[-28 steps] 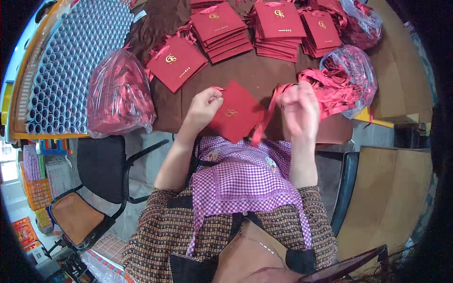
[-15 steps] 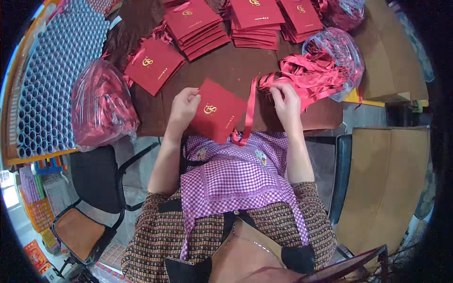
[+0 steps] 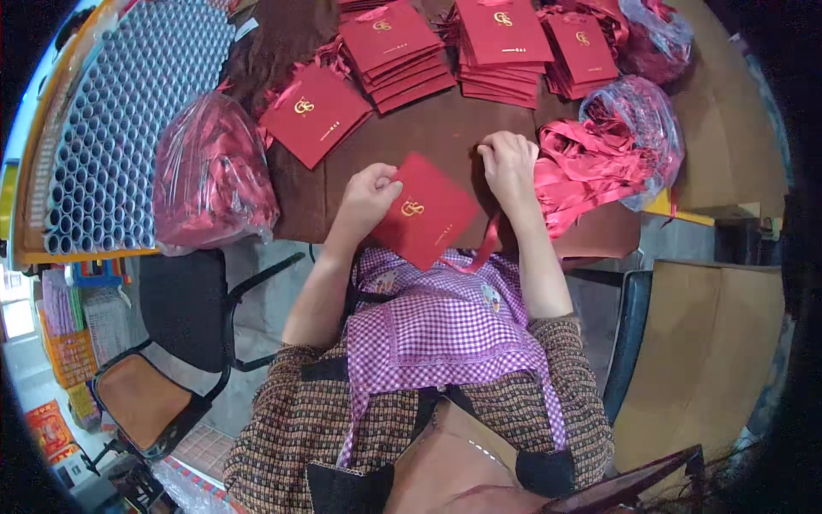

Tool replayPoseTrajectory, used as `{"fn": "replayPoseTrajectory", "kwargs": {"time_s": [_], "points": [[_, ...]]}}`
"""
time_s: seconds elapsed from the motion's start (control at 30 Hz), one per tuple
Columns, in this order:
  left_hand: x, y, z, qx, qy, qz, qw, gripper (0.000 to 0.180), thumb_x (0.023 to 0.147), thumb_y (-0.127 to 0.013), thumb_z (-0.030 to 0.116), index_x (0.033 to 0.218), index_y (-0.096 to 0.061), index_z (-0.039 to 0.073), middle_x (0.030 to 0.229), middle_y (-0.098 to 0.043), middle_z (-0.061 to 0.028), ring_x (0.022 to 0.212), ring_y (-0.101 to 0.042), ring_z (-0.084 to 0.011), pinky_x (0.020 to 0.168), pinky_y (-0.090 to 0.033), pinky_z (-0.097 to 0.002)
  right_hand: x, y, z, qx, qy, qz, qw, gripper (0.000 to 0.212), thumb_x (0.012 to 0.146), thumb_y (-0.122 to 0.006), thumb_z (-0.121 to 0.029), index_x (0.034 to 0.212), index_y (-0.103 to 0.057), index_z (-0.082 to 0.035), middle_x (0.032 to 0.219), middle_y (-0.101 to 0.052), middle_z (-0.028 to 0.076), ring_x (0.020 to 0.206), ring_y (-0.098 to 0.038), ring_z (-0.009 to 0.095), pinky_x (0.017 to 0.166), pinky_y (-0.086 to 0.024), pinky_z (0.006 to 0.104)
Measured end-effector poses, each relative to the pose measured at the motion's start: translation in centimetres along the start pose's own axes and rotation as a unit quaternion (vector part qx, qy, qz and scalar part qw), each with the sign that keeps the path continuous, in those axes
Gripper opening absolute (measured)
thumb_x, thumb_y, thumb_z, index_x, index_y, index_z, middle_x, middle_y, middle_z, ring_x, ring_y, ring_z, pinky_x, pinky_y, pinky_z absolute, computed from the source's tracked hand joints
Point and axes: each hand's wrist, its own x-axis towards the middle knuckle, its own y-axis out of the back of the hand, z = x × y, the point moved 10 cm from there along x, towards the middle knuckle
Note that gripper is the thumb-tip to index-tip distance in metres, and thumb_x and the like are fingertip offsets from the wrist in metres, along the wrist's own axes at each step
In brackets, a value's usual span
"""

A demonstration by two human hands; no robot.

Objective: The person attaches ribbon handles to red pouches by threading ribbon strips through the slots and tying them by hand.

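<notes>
A flat red paper gift bag (image 3: 428, 218) with a gold emblem is tilted over the table's near edge. My left hand (image 3: 368, 201) pinches its upper left side between thumb and fingers. From the bag's lower right, a red satin ribbon (image 3: 488, 244) runs up toward my right wrist and passes out of sight behind it. My right hand (image 3: 511, 171) is above the table, fingers curled against the thumb, just left of a loose heap of red ribbons (image 3: 582, 167). What its fingertips grip is hidden.
Stacks of red gift bags (image 3: 398, 60) line the far side of the brown-covered table (image 3: 402, 133). A plastic sack of red material (image 3: 214, 180) stands left, by a rack of tubes (image 3: 128, 120). Cardboard boxes (image 3: 711, 343) are at right; a chair (image 3: 184, 317) stands lower left.
The view has shifted, so the scene sits farther right. My right hand has moved left, away from the ribbon heap, and the ribbon now runs behind my wrist. My left hand keeps the bag.
</notes>
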Motion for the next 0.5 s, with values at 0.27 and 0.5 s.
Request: {"fn": "replayPoseTrajectory", "kwargs": {"time_s": [0.27,0.5], "points": [[0.0,-1.0,0.3,0.025,-0.016,-0.007,1.0,0.025,0.085,-0.064,0.005,0.107,-0.06,-0.004,0.087,-0.063,-0.0014,0.08,-0.057,-0.0064,0.07,-0.046,-0.0215,-1.4,1.5,-7.7,0.332,-0.033,-0.107,0.937,0.01,0.081,-0.064,-0.005,0.09,-0.062,0.0,0.085,-0.062,0.011,0.085,-0.06,0.026,0.078,-0.048,0.0334],[-0.5,-2.1,1.6,0.025,-0.032,-0.026,0.999,0.025,0.084,-0.064,0.005,0.107,-0.06,-0.005,0.095,-0.064,-0.0054,0.086,-0.059,-0.0096,0.078,-0.049,-0.0247,-2.3,1.4,-9.4,0.239,0.044,-0.016,0.97,0.011,0.076,-0.067,-0.002,0.086,-0.063,-0.001,0.082,-0.061,0.012,0.081,-0.058,0.03,0.075,-0.046,0.0386]]}}
